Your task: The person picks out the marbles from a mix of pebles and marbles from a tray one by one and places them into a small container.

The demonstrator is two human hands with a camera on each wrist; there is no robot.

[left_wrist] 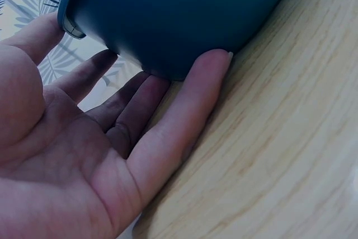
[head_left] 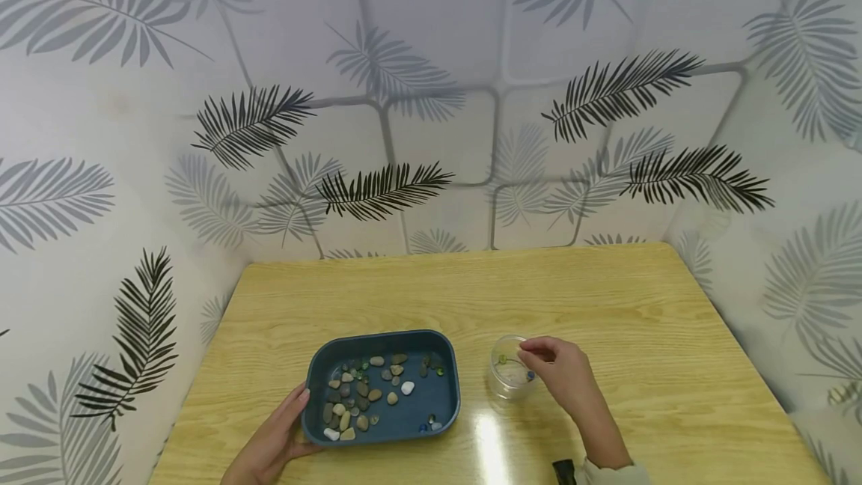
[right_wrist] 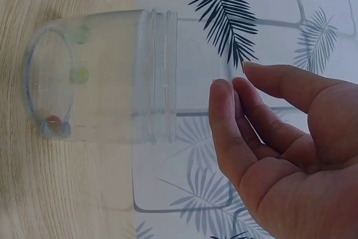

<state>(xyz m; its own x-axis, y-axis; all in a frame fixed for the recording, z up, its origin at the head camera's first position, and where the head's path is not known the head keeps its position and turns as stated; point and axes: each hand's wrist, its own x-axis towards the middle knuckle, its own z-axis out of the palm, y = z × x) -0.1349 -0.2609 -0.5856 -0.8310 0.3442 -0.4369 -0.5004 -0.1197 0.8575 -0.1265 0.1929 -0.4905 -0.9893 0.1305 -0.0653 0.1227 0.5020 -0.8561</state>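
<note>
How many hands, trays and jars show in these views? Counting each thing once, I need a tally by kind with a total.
Hands: 2 (left hand, right hand)
Tray: 1
Jar: 1
Total: 4

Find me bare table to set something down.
The table is bare behind the tray and jar, up to the wall, and right of the right hand. Tray and jar leave a narrow gap; pebbles crowd the tray's left half.
</note>
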